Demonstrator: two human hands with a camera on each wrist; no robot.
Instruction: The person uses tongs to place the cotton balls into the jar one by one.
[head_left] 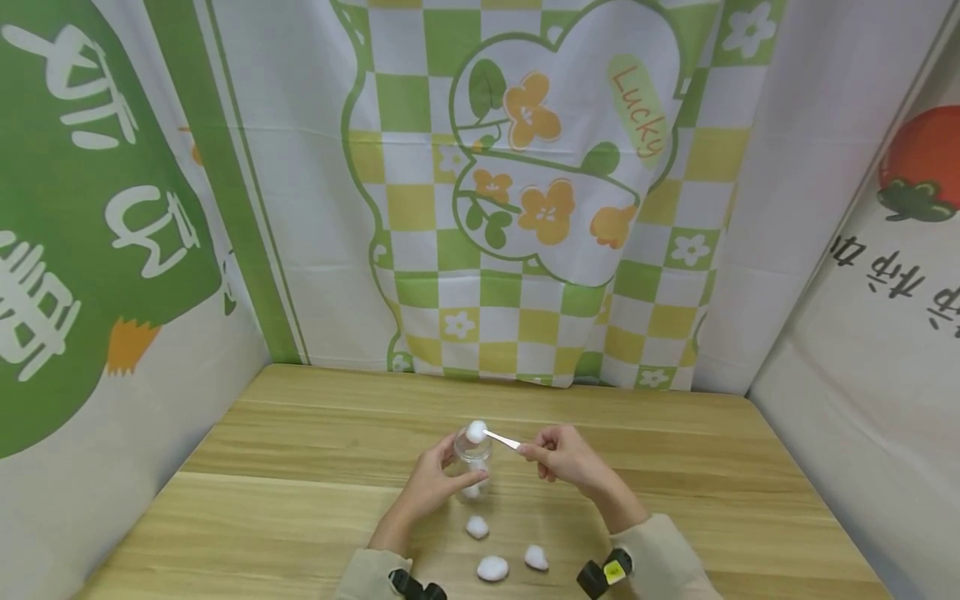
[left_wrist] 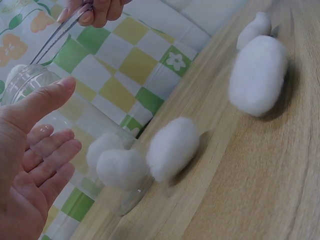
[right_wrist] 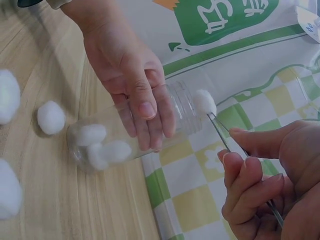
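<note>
A clear jar (right_wrist: pixel 186 111) stands upright on the table, with several white cotton balls (right_wrist: pixel 116 150) at its bottom. My left hand (head_left: pixel 435 482) holds the jar, thumb on the near side and fingers around the far side. Between thumb and fingers, my right hand (head_left: pixel 570 458) pinches metal tweezers (head_left: pixel 504 440). The tweezers' tips grip one cotton ball (right_wrist: pixel 204 103) right at the jar's open mouth. In the left wrist view this ball is partly hidden behind the jar's rim.
Three loose cotton balls lie on the wooden table (head_left: pixel 315 467) on the near side of the jar: one close to its base (head_left: pixel 477 527), a larger one (head_left: pixel 492 569) and another to the right (head_left: pixel 536 557). A patterned curtain (head_left: pixel 540 325) hangs behind the table.
</note>
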